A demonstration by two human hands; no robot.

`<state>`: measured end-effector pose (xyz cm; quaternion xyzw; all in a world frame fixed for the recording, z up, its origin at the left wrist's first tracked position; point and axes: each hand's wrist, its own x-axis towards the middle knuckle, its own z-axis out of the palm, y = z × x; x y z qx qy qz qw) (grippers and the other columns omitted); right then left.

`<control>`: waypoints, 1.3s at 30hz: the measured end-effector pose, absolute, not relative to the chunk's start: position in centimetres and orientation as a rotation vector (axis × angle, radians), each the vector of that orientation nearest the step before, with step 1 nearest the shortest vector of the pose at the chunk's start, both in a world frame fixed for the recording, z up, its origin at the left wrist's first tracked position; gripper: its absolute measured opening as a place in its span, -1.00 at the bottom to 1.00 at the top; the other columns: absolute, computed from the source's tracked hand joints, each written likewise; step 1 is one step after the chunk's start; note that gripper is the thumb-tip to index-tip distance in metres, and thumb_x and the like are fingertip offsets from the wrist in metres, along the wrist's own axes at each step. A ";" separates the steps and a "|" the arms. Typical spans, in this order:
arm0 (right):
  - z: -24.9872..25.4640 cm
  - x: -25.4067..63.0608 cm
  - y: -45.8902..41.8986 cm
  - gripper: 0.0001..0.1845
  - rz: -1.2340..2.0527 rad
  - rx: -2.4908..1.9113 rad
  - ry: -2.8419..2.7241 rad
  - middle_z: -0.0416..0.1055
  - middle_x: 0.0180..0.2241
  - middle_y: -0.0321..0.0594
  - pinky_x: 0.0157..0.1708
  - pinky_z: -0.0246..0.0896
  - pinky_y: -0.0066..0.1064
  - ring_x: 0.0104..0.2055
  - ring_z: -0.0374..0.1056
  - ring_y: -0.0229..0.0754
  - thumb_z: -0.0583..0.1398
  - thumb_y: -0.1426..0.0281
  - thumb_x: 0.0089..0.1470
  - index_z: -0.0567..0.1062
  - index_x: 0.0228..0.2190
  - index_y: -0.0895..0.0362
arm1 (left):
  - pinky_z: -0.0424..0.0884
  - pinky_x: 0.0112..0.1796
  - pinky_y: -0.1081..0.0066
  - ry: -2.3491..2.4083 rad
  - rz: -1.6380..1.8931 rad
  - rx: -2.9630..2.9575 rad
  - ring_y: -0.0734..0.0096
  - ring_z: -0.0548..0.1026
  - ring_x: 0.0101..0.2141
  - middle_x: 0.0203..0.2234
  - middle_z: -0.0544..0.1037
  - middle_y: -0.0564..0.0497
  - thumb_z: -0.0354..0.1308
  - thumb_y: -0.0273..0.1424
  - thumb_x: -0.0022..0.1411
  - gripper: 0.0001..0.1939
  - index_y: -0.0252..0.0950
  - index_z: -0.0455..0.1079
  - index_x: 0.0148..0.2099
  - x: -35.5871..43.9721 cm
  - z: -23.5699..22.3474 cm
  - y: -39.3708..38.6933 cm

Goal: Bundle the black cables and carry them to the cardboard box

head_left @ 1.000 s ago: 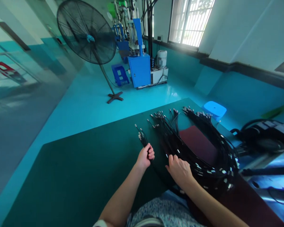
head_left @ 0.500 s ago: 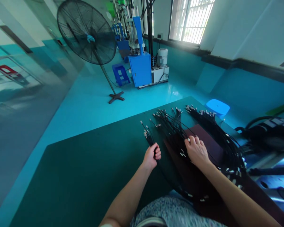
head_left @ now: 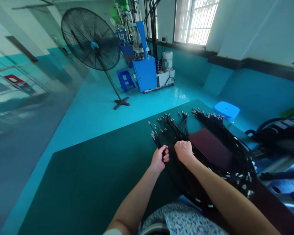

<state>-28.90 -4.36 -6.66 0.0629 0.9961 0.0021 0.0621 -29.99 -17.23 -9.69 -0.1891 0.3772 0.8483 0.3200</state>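
Note:
My left hand is closed around a small bunch of black cables whose metal plug ends fan out beyond my fist. My right hand is curled into a fist just to its right, gripping cables at the near edge of a large pile of black cables. The two hands are almost touching. The pile curves in an arc over a dark red mat on the green table. Plug ends of the pile point away from me.
Beyond the table's far edge are a blue plastic stool, a standing black fan and a blue machine on the teal floor. A dark machine with hoses sits at the right.
My right hand has come left from the middle of the pile and closed into a fist beside my left hand. My left hand still holds its bunch, shifted slightly right.

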 end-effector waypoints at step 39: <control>-3.8 -21.3 0.2 -0.70 -2.586 0.633 2.031 0.30 -0.53 -0.32 -0.45 0.14 -0.42 -0.48 0.23 -0.25 0.25 0.22 -0.12 0.33 -0.37 0.11 | 0.29 -0.46 0.44 0.924 2.415 -0.078 0.54 0.34 -0.58 -0.59 0.35 0.13 0.25 -0.38 0.00 -0.67 -0.31 0.19 -0.22 -29.1 -5.5 -12.8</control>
